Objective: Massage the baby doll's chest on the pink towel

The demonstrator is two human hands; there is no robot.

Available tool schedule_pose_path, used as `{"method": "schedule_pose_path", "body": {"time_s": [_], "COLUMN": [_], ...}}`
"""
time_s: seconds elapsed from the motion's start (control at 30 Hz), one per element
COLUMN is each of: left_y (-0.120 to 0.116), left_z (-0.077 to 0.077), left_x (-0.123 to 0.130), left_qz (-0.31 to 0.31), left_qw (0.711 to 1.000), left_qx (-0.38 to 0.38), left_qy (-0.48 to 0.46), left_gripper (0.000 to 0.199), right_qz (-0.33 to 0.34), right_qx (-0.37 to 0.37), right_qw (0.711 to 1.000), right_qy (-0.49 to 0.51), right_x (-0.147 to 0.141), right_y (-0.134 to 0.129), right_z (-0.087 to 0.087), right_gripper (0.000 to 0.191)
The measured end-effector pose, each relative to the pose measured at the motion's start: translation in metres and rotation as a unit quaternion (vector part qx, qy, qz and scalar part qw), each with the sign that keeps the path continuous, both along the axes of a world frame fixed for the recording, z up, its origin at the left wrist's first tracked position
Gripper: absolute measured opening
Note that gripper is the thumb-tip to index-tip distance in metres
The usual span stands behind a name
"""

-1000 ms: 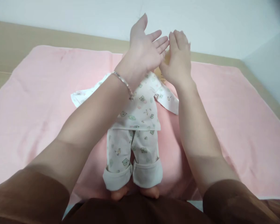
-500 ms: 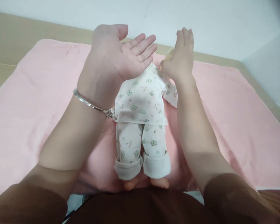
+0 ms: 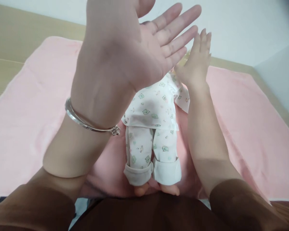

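A baby doll [image 3: 156, 107] in white printed pyjamas lies on its back, feet toward me, trouser cuffs rolled up. My left hand [image 3: 135, 48] is raised above its upper body, palm up with fingers stretched out, holding nothing. It covers most of the doll's head and one shoulder. A silver bangle [image 3: 86, 123] circles my left wrist. Beside the doll's head, on the right, my right hand [image 3: 196, 62] is open with fingers pointing up and away. A yellowish, shiny thing [image 3: 186, 57] shows behind its thumb; I cannot tell what it is.
A pink blanket [image 3: 33, 128] is spread under the doll over a light wooden surface [image 3: 38, 25]. A white wall [image 3: 236, 32] rises behind, with a corner at the right. My brown-clothed body is close to the front edge.
My left hand has risen closer to the camera and covers more of the doll's head and chest. My right hand has shifted slightly right in the picture, as has the doll.
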State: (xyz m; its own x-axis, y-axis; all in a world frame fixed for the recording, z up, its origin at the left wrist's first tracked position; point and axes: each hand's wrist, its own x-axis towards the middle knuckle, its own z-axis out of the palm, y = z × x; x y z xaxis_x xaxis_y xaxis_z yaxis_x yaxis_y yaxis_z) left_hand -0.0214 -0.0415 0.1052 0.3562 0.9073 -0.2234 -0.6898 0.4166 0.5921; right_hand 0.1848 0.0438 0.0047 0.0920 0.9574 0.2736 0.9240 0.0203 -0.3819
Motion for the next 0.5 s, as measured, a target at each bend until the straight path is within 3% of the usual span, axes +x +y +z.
{"method": "schedule_pose_path", "body": {"time_s": [0.17, 0.23, 0.33, 0.43, 0.5], "left_y": [-0.001, -0.002, -0.003, -0.006, -0.009], "left_z": [-0.001, -0.002, -0.005, -0.006, -0.003], "left_x": [-0.001, 0.000, 0.005, 0.013, 0.020], "left_qz": [0.016, 0.022, 0.001, 0.010, -0.007], "left_qw": [0.999, 0.998, 0.991, 0.987, 0.983], "left_qx": [0.041, 0.042, 0.028, 0.019, -0.004], "left_qy": [-0.006, 0.041, 0.130, 0.162, 0.181], "left_gripper": [0.070, 0.068, 0.073, 0.088, 0.082], "right_qz": [-0.030, -0.065, -0.086, -0.004, 0.073], "right_qx": [-0.023, -0.043, -0.016, 0.055, 0.084], "right_qw": [0.999, 0.997, 0.994, 0.992, 0.990], "right_qy": [-0.017, -0.002, 0.061, 0.115, 0.089], "right_x": [-0.007, -0.009, -0.013, -0.028, -0.045], "right_y": [-0.001, 0.001, -0.004, -0.028, -0.051], "right_z": [0.011, 0.018, 0.030, 0.046, 0.058], "right_gripper": [0.095, 0.097, 0.080, 0.067, 0.062]}}
